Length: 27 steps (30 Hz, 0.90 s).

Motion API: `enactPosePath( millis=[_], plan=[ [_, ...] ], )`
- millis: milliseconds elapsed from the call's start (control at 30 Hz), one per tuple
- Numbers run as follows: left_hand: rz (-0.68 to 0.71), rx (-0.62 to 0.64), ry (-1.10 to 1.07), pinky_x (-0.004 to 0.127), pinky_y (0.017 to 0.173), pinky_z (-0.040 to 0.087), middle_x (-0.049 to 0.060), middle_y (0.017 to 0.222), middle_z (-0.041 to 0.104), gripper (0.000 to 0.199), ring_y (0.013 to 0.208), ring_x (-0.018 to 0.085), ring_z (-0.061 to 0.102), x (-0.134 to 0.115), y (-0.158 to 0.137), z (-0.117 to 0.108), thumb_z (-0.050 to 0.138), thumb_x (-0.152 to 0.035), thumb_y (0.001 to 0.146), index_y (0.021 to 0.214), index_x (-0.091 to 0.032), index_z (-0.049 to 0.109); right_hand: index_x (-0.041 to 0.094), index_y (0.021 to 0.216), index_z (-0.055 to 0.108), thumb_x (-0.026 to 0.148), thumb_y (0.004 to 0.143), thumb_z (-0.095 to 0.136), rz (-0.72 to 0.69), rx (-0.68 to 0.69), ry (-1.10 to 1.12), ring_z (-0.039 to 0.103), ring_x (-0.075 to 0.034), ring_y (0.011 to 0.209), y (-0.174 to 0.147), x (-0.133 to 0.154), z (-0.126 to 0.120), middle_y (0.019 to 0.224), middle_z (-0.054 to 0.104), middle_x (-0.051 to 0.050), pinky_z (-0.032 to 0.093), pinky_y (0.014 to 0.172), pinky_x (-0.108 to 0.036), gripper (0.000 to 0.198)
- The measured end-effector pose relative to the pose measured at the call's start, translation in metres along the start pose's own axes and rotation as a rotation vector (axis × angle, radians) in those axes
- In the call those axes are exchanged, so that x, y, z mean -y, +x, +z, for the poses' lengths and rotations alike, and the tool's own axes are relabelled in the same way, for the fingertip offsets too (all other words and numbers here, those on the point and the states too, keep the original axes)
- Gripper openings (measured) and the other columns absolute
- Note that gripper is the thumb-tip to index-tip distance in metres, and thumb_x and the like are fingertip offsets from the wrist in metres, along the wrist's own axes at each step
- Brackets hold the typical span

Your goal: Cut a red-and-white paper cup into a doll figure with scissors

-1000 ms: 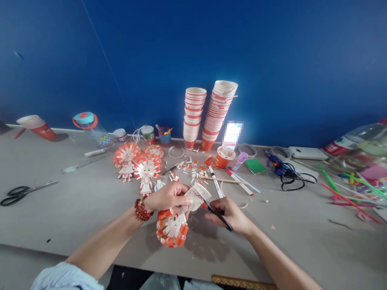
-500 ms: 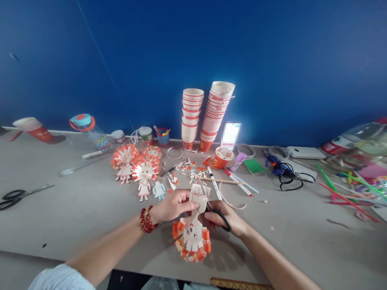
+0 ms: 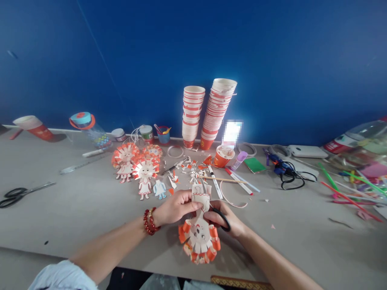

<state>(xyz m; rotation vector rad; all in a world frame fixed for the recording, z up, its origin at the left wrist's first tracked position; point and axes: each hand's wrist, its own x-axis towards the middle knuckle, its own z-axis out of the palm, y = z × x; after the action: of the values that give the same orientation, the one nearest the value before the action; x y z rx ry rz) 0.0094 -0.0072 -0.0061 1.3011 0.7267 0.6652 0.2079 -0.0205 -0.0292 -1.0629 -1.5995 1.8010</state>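
My left hand [image 3: 178, 206] pinches a paper-cup doll [image 3: 202, 237] by its white body, where a dress outline is drawn in red. The doll's head hangs toward me, upside down, with a drawn face and curled orange-and-white strips around it. My right hand [image 3: 225, 219] is closed on black-handled scissors [image 3: 224, 217], their blades up against the doll's paper body and partly hidden behind it. Beyond my left hand lie finished-looking paper dolls [image 3: 145, 173] with fringed heads and drawn dresses. A small blue-edged paper outfit [image 3: 159, 189] lies beside them.
Paper scraps [image 3: 193, 175], a black marker [image 3: 215, 183] and a red marker [image 3: 238, 181] lie just beyond my hands. Two tall paper cup stacks [image 3: 193, 117] stand near the blue wall. More scissors [image 3: 24, 194] rest at left; a blue glue gun [image 3: 279, 167] and straws [image 3: 350, 193] lie right.
The doll and my left hand have shifted slightly to the right, and the doll's head has swung right. Both hands keep their hold.
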Motion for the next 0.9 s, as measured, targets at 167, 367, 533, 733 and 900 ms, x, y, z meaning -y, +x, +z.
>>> enactPosePath(
  millis=[167,367,533,733,900],
  plan=[
    [-0.010,-0.018,0.066,0.025,0.066,0.044,0.005,0.078,0.063,0.028,0.070,0.015,0.056,0.000,-0.002,0.004,0.055,-0.038,0.085,0.090,-0.012,0.066,0.012,0.069,0.058,0.048,0.073,0.063,-0.045,-0.031,0.032,0.037,-0.008,0.050,0.000,0.001,0.006,0.056,0.047,0.003,0.032,0.046,-0.020,0.037],
    [0.020,-0.159,0.197,0.025,0.063,0.041,0.003,0.070,0.059,0.038,0.067,0.016,0.052,-0.003,-0.006,0.008,0.046,-0.046,0.088,0.077,-0.013,0.063,0.011,0.070,0.060,0.055,0.072,0.064,-0.059,-0.084,0.079,0.039,-0.009,0.052,-0.001,0.000,0.009,0.058,0.050,0.002,0.033,0.048,-0.020,0.044],
    [0.058,-0.238,0.111,0.024,0.064,0.041,0.001,0.076,0.056,0.030,0.070,0.015,0.051,-0.010,-0.009,0.016,0.041,-0.040,0.091,0.087,-0.016,0.059,0.012,0.070,0.056,0.066,0.069,0.062,-0.090,-0.092,0.103,0.038,-0.009,0.051,0.000,-0.002,0.009,0.058,0.049,0.002,0.029,0.047,-0.020,0.054],
    [0.029,-0.277,0.042,0.023,0.062,0.043,0.001,0.080,0.057,0.021,0.070,0.014,0.052,-0.013,-0.009,0.016,0.046,-0.033,0.088,0.093,-0.017,0.059,0.013,0.063,0.053,0.069,0.072,0.058,-0.143,-0.047,0.044,0.036,-0.008,0.047,0.000,-0.002,0.004,0.052,0.047,0.002,0.024,0.046,-0.020,0.056],
    [-0.076,-0.183,-0.189,0.024,0.059,0.047,0.001,0.070,0.059,0.020,0.062,0.013,0.058,-0.007,-0.005,0.012,0.054,-0.032,0.083,0.092,-0.015,0.061,0.013,0.068,0.056,0.071,0.070,0.056,-0.136,-0.048,0.053,0.039,-0.009,0.049,-0.002,-0.002,0.003,0.055,0.050,0.001,0.029,0.047,-0.020,0.058]
  ],
)
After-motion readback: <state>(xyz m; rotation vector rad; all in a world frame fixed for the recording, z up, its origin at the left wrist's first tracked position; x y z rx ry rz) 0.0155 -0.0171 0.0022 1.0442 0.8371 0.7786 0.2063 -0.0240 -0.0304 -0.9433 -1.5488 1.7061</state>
